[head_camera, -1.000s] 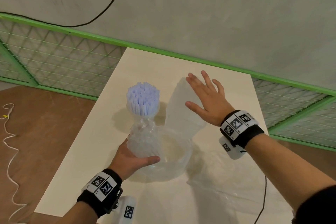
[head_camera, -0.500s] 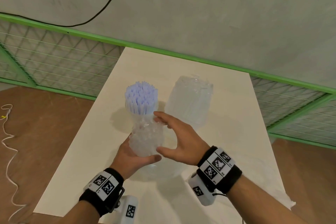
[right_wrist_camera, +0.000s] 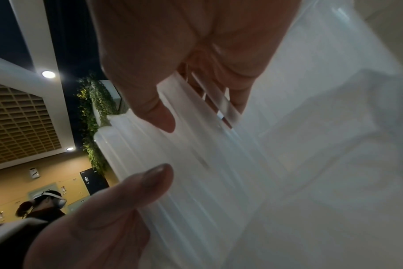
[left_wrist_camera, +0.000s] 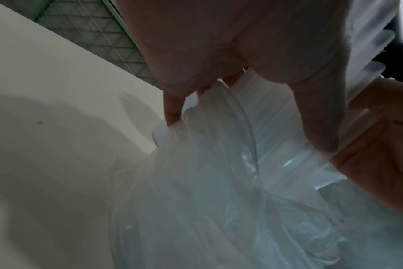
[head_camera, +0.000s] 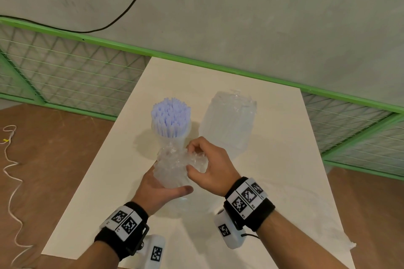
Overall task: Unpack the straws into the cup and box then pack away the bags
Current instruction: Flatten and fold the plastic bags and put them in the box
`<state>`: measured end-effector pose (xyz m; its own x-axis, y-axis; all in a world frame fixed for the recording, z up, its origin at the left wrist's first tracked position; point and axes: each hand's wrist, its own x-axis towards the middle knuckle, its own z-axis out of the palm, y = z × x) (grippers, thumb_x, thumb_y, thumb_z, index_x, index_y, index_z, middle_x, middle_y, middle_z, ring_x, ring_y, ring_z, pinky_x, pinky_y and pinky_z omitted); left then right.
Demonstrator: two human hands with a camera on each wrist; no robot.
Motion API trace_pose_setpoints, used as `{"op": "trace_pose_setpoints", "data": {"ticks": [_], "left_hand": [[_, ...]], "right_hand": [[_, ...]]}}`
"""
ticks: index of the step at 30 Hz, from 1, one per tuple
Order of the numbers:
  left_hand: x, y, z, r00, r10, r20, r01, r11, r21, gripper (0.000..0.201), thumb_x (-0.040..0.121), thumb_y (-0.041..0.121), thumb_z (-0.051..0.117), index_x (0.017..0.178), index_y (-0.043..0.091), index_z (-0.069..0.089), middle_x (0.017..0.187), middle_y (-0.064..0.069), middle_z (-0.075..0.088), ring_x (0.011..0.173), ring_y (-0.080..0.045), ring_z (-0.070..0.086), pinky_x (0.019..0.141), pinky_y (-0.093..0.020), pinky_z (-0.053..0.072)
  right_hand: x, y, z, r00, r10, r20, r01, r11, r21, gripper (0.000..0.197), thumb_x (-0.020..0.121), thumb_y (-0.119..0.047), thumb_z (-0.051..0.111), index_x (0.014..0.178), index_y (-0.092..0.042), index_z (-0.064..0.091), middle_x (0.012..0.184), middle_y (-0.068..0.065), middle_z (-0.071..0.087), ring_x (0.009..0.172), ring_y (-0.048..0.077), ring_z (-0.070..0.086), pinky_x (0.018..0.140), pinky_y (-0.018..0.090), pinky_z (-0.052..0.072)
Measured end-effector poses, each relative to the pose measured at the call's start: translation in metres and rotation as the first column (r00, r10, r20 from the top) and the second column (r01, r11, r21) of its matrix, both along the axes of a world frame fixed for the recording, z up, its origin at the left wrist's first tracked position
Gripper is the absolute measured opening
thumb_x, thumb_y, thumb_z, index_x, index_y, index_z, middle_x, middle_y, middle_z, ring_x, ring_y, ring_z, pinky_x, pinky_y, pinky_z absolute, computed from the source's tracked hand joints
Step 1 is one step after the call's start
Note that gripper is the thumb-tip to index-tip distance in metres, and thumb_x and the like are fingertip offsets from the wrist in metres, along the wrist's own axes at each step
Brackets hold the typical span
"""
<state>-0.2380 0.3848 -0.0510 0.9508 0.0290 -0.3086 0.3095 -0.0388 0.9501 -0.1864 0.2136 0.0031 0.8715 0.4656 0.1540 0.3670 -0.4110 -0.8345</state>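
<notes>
A clear cup [head_camera: 172, 137] packed with pale blue straws [head_camera: 170, 113] stands mid-table. Just in front of it my left hand [head_camera: 161, 190] grips an upright bundle of clear straws [head_camera: 171, 172] still in its crinkled bag [left_wrist_camera: 219, 182]. My right hand [head_camera: 207, 166] curls round the top of that bundle, with thumb and fingers [right_wrist_camera: 150, 102] closing on the clear straws [right_wrist_camera: 196, 154]. A second full bag of clear straws [head_camera: 228, 124] lies behind my right hand. A clear round tub [head_camera: 185, 205] sits under the held bundle, mostly hidden.
A flat empty plastic bag [head_camera: 306, 214] lies along the right side of the white table [head_camera: 109, 192]. Green mesh fencing [head_camera: 65, 76] borders the far edge. A white cord [head_camera: 11, 181] lies on the brown floor at left.
My right hand left the lying bag at the back, swung left and toward me, and closed on the top of the bundle that my left hand holds. The left hand barely moved.
</notes>
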Motion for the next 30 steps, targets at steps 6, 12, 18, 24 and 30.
{"op": "trace_pose_setpoints", "data": {"ticks": [6, 12, 18, 24, 30], "left_hand": [[0.000, 0.001, -0.001, 1.000, 0.011, 0.003, -0.011, 1.000, 0.001, 0.078, 0.039, 0.038, 0.093, 0.111, 0.033, 0.064, 0.105, 0.011, 0.073, 0.099, -0.005, 0.068, 0.088, -0.030, 0.051], [0.001, 0.002, -0.007, 1.000, 0.025, 0.005, -0.025, 1.000, -0.019, 0.085, 0.038, 0.037, 0.095, 0.117, 0.033, 0.063, 0.106, 0.014, 0.073, 0.098, -0.001, 0.067, 0.086, -0.024, 0.049], [0.003, 0.003, -0.011, 0.999, 0.037, 0.009, -0.037, 0.999, 0.003, 0.087, 0.037, 0.039, 0.096, 0.118, 0.033, 0.063, 0.108, 0.013, 0.073, 0.102, -0.005, 0.067, 0.093, -0.031, 0.050], [0.003, 0.003, -0.013, 0.999, 0.026, 0.020, -0.026, 1.000, -0.002, 0.094, 0.038, 0.038, 0.097, 0.125, 0.031, 0.060, 0.111, 0.012, 0.072, 0.106, -0.006, 0.066, 0.092, -0.029, 0.049], [0.005, 0.002, -0.012, 0.999, 0.033, 0.025, -0.033, 0.999, 0.022, 0.085, 0.038, 0.038, 0.096, 0.116, 0.031, 0.063, 0.105, 0.012, 0.073, 0.099, -0.004, 0.068, 0.088, -0.028, 0.051]], "right_hand": [[-0.002, 0.005, -0.011, 0.977, -0.054, 0.206, 0.055, 0.998, 0.000, 0.034, 0.076, 0.002, 0.067, 0.107, -0.013, 0.063, 0.095, -0.011, 0.057, 0.088, 0.001, 0.055, 0.084, 0.009, 0.039], [0.006, -0.003, -0.017, 0.954, -0.157, 0.255, 0.152, 0.988, 0.041, 0.006, 0.090, -0.008, 0.067, 0.096, -0.010, 0.065, 0.090, -0.005, 0.067, 0.083, 0.008, 0.062, 0.077, 0.018, 0.048], [0.012, -0.011, -0.009, 0.934, -0.217, 0.284, 0.210, 0.976, 0.054, 0.012, 0.092, -0.014, 0.067, 0.104, -0.012, 0.067, 0.094, -0.009, 0.070, 0.088, 0.002, 0.065, 0.082, 0.012, 0.047], [0.014, -0.018, -0.014, 0.936, -0.248, 0.248, 0.237, 0.969, 0.076, 0.014, 0.087, -0.015, 0.074, 0.100, -0.014, 0.070, 0.092, -0.012, 0.071, 0.088, -0.001, 0.066, 0.084, 0.013, 0.048], [0.015, -0.019, -0.026, 0.955, -0.187, 0.230, 0.180, 0.982, 0.051, 0.012, 0.086, -0.015, 0.075, 0.097, -0.014, 0.073, 0.096, -0.009, 0.071, 0.092, -0.001, 0.064, 0.087, 0.014, 0.047]]}}
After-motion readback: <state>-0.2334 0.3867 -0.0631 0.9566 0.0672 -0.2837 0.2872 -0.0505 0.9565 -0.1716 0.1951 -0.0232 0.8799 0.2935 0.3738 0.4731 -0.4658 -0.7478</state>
